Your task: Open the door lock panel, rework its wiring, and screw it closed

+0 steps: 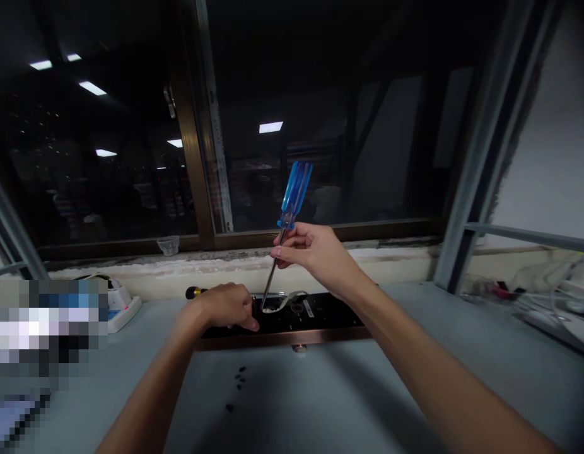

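Note:
A long dark panel with a copper-coloured edge lies flat on the grey table under a window. My right hand is closed round the metal shaft of a screwdriver with a clear blue handle. The tool stands nearly upright, its tip down in the panel beside a white ribbon cable. My left hand rests curled on the panel's left part, fingers pressed down next to the tip.
Several small dark screws lie loose on the table in front of the panel. A white device sits at the left. Cables and white gear lie at the right. A small clear cup stands on the sill.

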`<action>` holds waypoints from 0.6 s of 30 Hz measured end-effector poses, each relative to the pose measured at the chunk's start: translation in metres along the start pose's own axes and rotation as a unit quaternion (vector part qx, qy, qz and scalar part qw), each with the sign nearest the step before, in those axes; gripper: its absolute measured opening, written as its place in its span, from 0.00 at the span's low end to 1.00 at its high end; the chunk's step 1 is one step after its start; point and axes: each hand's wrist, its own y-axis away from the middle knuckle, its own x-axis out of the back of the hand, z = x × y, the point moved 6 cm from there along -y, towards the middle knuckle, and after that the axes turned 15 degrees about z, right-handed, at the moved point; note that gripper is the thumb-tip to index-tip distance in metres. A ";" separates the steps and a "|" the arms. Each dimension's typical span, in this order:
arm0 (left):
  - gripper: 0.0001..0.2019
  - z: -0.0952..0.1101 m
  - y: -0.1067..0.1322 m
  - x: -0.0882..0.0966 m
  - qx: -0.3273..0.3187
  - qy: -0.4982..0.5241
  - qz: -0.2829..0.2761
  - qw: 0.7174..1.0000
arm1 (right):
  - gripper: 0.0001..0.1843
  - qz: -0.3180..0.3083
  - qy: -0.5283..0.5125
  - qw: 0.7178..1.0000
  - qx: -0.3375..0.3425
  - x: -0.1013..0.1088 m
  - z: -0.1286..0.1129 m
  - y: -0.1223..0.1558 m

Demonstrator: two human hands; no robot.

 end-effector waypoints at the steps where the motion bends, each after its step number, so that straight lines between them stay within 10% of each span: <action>1: 0.09 -0.001 0.000 -0.001 0.003 0.009 -0.005 1.000 | 0.13 0.000 0.000 1.000 0.001 0.000 0.000 0.000; 18: 0.09 -0.008 -0.007 -0.011 -0.002 0.124 -0.040 0.992 | 0.09 -0.066 0.020 0.998 0.011 -0.012 0.002 0.007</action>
